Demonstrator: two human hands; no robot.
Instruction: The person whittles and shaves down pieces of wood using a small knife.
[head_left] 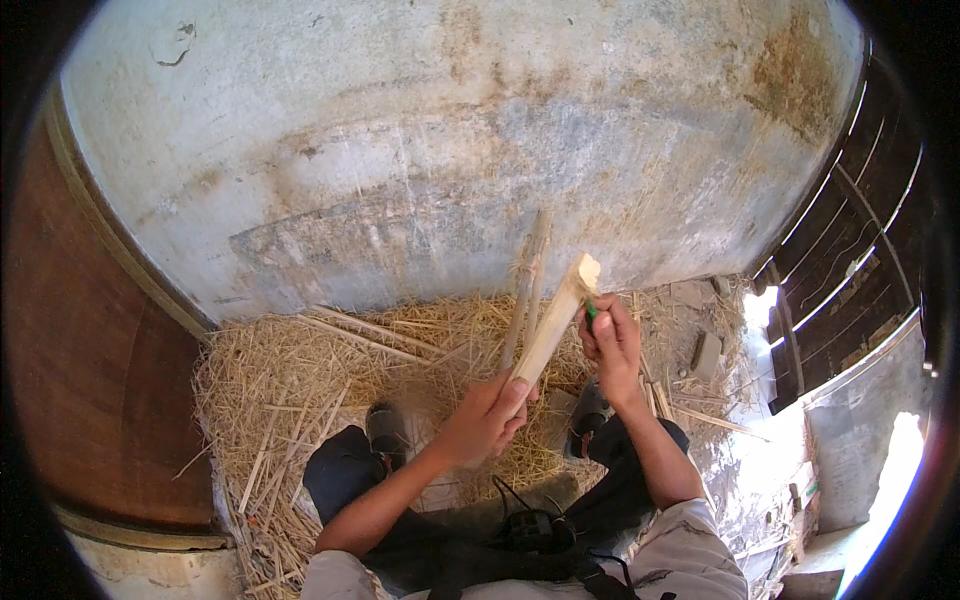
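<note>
A pale piece of wood (550, 340) is clamped near its lower end by the fingers of the left hand (484, 422), which are wrapped around it with the thumb laid over its upper side. From those fingers the wood is slanted up and to the right, and its rough, uneven end is held just above the fingers of the right hand (614, 348). By the right fingers, which are curled closed, a small green object (591, 310) is gripped beside that end; most of it is covered, and whether the wood is touched by it cannot be told.

Below the left fingers, a black strapped device (535, 528) is seen at the lap. A dark shoe (387, 430) is placed to the left of the left fingers, and another is partly seen just below the right ones.

Beyond the left fingers, thin poles (540, 250) are stood behind the wood. The floor around is strewn with straw (330, 385), among which pale strips (375, 334) are scattered. A greyish block (706, 354) is seen to the right of the right fingers.

Farthest from the fingers, a stained wall (400, 130) is seen ahead, flanked by a brown panel (110, 340) at far left and dark slats (850, 240) at far right.
</note>
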